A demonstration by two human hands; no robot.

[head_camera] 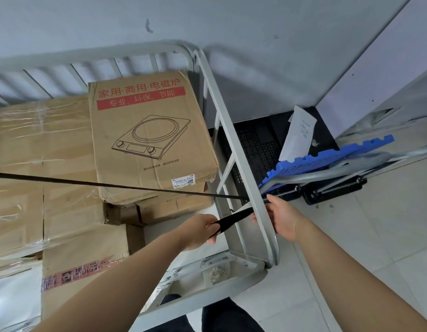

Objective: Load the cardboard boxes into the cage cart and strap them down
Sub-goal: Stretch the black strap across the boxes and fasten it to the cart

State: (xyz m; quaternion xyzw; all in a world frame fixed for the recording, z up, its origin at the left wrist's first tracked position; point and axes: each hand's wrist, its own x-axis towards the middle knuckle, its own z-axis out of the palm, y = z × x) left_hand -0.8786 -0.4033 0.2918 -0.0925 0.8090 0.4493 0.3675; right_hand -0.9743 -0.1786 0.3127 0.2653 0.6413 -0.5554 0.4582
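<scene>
Since the cage cart (135,47) is already stacked with cardboard boxes (63,188) from 9 to 12 o'clock, loading is judged done and strapping unfinished. A black strap (111,185) is stretched across to the side rail (234,149). Its loose end, gripped by the left hand (200,230), runs toward 2 o'clock, and the rail is clasped by the right hand (283,218).

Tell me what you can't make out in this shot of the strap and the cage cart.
All in the head view.
Far end of the strap: cut off by the left edge.
Right hand: fingertips behind the cart frame, so what they grip is unclear.
Any buckle or hook: hidden where the strap meets that frame.
Boxes under the cooker box: mostly covered by it.
Its white label: too small to read.
</scene>
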